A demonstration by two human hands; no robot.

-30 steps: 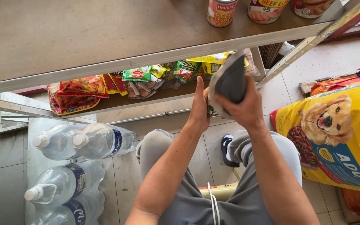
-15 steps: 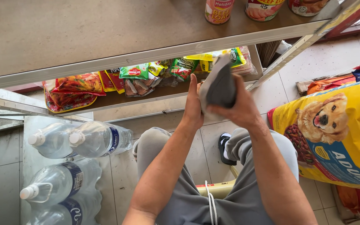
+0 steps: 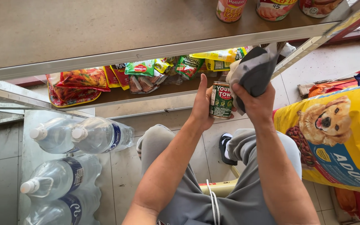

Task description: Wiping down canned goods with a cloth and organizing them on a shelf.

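Here your left hand (image 3: 202, 106) closes its grip round a green can (image 3: 221, 99), held below the metal shelf (image 3: 105, 46); your right hand (image 3: 257, 104) clutches a grey cloth (image 3: 255, 71) against its side.

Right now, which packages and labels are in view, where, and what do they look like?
Can: held in left hand, green label.
Cloth: grey, in right hand.
Pouches: lower shelf, red, green, yellow.
Feed sack: right floor, yellow, dog picture.
Water bottles: left floor, clear, blue labels.
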